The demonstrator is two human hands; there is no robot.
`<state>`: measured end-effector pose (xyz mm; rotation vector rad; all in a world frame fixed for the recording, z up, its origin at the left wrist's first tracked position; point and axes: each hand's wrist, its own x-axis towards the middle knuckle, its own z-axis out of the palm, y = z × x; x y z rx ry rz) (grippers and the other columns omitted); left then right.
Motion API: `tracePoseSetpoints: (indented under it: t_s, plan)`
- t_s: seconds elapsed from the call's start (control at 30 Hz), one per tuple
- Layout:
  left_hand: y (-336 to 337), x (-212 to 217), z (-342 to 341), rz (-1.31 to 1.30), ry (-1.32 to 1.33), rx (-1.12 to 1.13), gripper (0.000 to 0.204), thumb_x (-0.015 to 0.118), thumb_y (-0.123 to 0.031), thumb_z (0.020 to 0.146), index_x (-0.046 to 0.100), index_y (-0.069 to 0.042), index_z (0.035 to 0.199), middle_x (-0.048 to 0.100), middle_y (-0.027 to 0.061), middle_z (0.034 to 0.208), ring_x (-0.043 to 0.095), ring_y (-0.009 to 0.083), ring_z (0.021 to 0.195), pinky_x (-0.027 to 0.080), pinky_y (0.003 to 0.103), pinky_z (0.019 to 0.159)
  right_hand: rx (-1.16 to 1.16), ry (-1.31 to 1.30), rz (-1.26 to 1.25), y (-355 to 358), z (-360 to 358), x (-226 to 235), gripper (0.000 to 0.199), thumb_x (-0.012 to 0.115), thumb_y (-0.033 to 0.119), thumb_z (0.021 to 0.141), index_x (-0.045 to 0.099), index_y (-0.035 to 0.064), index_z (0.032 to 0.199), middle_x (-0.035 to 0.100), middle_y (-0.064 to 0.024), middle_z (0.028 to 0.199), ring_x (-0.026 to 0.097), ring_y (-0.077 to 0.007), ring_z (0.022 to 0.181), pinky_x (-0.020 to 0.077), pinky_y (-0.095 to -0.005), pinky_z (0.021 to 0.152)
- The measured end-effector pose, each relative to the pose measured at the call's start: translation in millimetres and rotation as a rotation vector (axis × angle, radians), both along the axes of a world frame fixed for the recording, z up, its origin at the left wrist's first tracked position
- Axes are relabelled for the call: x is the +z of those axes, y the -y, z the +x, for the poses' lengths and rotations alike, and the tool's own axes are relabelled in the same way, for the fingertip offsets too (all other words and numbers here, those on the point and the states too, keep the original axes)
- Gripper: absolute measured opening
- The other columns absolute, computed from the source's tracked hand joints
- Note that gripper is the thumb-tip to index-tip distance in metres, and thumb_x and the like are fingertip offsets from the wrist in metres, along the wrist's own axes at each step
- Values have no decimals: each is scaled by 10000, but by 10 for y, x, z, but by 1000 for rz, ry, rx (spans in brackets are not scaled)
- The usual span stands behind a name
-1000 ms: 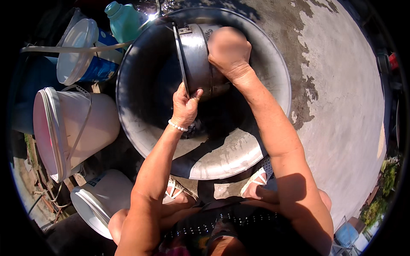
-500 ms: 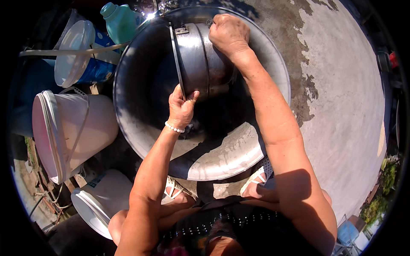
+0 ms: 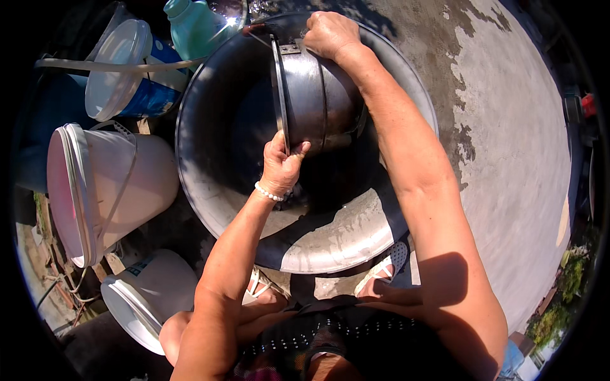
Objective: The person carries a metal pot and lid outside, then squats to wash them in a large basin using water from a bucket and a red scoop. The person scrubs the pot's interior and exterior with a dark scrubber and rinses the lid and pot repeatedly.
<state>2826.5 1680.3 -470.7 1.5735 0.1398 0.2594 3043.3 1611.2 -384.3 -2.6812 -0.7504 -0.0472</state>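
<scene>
Harsh sun casts hard shadows (image 3: 272, 250) across the basin (image 3: 343, 240).

The place is outdoors: a paved yard that looks domestic, though whether a house adjoins it cannot be told. Hard sunlight throws sharp shadows, and the ground is rough grey concrete (image 3: 515, 146) with a darker, wet-looking patch (image 3: 422, 38) beside a broad metal basin (image 3: 337, 251). The person there wears open white sandals (image 3: 387, 267). Down the left side crowd a large pale bucket (image 3: 140, 174), a smaller white bucket (image 3: 170, 279) and a blue-and-white tub (image 3: 152, 95), with a green plastic jug (image 3: 194, 32) near the basin's rim. Loose scraps (image 3: 62, 273) litter the left edge; green plants (image 3: 556, 320) show at lower right.
</scene>
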Motion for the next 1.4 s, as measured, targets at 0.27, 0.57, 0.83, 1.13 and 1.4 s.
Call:
tracePoseSetpoints:
  t_s: [0.27,0.57,0.83,1.13,1.4]
  plan:
    - [-95,-38,-75,-50,-76,18,176,638,-19,799,569,-44,960,565,-49,816,452,37,726,387,187,680,133,431,66,470,-1158,-131,142,609,119,660,617,76,794,601,-53,787,609,-241,642,496,-325,575]
    - [-47,67,-33,-34,-69,-3,191,631,-25,807,569,-38,987,568,-53,825,453,37,727,389,185,679,44,278,120,181,-594,-28,103,562,133,662,653,90,685,625,-115,739,630,-276,694,505,-353,604]
    - [-5,41,-6,-83,-43,-31,189,622,-12,809,565,-35,988,578,-45,860,471,40,762,396,189,709,24,244,44,224,-532,25,96,568,117,640,634,81,700,598,-78,737,604,-245,647,485,-334,589]
    - [-52,32,-24,-101,2,18,199,588,46,791,574,0,984,620,4,809,493,44,750,430,210,711,227,494,390,87,-1150,-104,111,574,98,633,603,45,726,577,-69,750,584,-223,614,470,-313,570]
    - [-67,-8,-37,-135,-58,-1,183,612,14,798,570,-20,972,577,-41,773,464,32,708,414,189,666,198,446,350,136,-1328,-155,258,602,86,649,607,67,906,577,-64,768,589,-249,631,485,-315,564]
